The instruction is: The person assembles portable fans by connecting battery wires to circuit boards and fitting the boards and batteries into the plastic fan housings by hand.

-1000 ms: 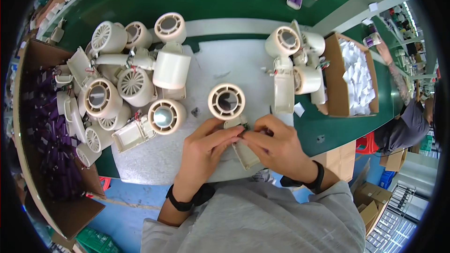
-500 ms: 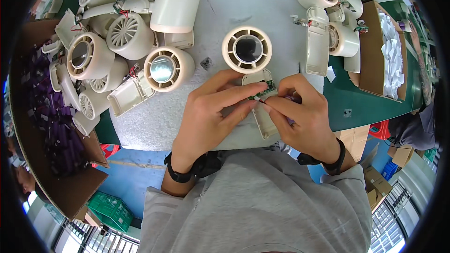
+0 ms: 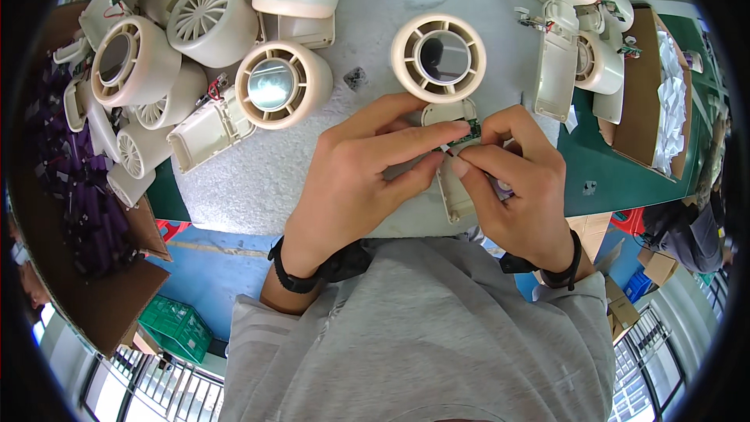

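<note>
1. Head view, centre. A cream fan unit [image 3: 444, 57] lies on the pale mat [image 3: 234, 195] covering the middle of the green desk [image 3: 586, 184]. Its round, ribbed head faces upward; its open handle shell [image 3: 455, 199] extends toward the desk's front edge.
2. Head view, left hand [image 3: 359, 168]. Forefinger and thumb grip a small green circuit board [image 3: 472, 131] over the handle shell.
3. Head view, right hand [image 3: 519, 176]. Thumb and forefinger are pinched on a thin dark lead [image 3: 451, 154], just beside a white connector [image 3: 445, 148]. A purple cylinder [image 3: 502, 186] shows among the curled fingers, mostly hidden.
4. Head view, left part of the desk. Similar cream units [image 3: 211, 23] lie heaped, some with opened handles and red wires. At the left edge stands a cardboard box [image 3: 70, 297] of purple cylinders [image 3: 86, 211].
5. Head view, right part of the desk. A smaller group of units [image 3: 555, 62] lies near a carton [image 3: 637, 94] filled with white pieces [image 3: 670, 117].
6. Head view, beyond the front edge. A green crate [image 3: 176, 328] stands near the left.
</note>
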Action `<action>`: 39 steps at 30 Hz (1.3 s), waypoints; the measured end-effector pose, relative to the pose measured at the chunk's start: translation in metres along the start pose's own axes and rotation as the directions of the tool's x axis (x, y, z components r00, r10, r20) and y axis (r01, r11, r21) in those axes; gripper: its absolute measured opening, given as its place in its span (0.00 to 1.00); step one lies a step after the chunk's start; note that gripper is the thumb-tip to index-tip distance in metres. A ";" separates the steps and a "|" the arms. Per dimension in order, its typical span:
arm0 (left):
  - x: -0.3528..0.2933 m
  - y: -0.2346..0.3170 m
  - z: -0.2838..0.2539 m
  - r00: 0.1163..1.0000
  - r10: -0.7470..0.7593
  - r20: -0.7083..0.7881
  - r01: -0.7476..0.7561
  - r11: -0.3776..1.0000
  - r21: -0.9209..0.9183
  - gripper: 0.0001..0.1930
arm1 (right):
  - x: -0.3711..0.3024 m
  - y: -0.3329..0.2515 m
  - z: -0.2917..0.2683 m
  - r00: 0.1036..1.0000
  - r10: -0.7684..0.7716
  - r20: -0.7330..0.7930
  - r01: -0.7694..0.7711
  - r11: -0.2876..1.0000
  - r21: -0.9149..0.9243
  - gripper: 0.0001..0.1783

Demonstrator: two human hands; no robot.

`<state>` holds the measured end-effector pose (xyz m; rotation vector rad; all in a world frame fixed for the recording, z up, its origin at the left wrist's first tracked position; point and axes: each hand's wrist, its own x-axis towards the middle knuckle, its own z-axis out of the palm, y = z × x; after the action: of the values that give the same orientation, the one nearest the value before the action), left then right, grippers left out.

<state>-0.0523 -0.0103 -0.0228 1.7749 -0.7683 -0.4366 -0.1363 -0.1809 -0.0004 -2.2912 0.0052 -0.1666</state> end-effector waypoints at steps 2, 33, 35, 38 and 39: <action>0.000 -0.001 0.000 1.000 0.004 -0.003 -0.004 1.000 0.002 0.22 | 0.001 0.000 0.000 1.000 0.002 0.013 -0.002 1.000 -0.003 0.07; 0.000 0.002 0.010 0.989 0.070 -0.134 -0.055 0.993 0.109 0.18 | 0.017 0.007 -0.006 0.988 -0.150 0.027 0.152 0.973 -0.171 0.21; 0.000 0.002 0.008 0.989 0.067 -0.130 -0.052 0.992 0.114 0.17 | 0.017 0.007 -0.005 0.989 -0.145 0.022 0.147 0.975 -0.165 0.21; 0.000 0.003 0.008 0.990 0.069 -0.119 -0.055 0.991 0.121 0.17 | 0.016 0.007 -0.003 0.991 -0.136 0.007 0.136 0.978 -0.159 0.22; 0.000 0.003 0.008 0.990 0.072 -0.119 -0.056 0.990 0.129 0.17 | 0.016 0.007 -0.003 0.992 -0.130 -0.004 0.128 0.980 -0.151 0.21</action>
<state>-0.0582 -0.0164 -0.0223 1.8695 -0.7765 -0.2373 -0.1205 -0.1885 -0.0020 -2.4421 -0.1277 -0.2576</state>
